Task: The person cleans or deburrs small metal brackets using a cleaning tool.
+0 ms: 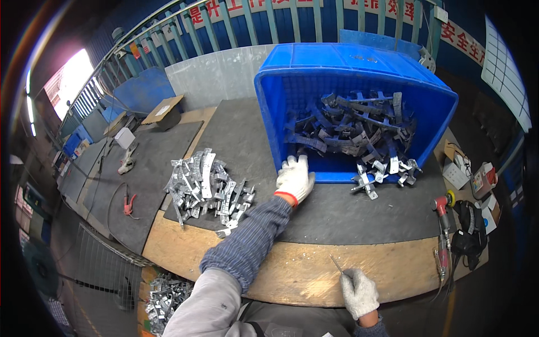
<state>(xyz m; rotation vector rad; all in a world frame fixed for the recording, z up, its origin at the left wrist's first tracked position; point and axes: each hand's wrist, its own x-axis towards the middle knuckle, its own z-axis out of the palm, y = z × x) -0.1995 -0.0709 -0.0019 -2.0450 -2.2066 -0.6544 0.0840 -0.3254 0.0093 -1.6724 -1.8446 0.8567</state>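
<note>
At two o'clock, metal brackets (365,119) lie tangled in the tipped blue bin (359,58), left hand (295,178) at its lip, grip can't tell, right hand (359,293) at five o'clock holding a thin rod (336,264); best ease pieces out singly.

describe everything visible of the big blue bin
The blue bin looks like rigid plastic, with a rim and rounded corners. It lies tipped on its side on the dark mat, mouth facing the person. Grey metal-looking brackets heap inside, some spilling over the lower edge. The gloved left hand is at its lower left corner; contact is unclear.
</note>
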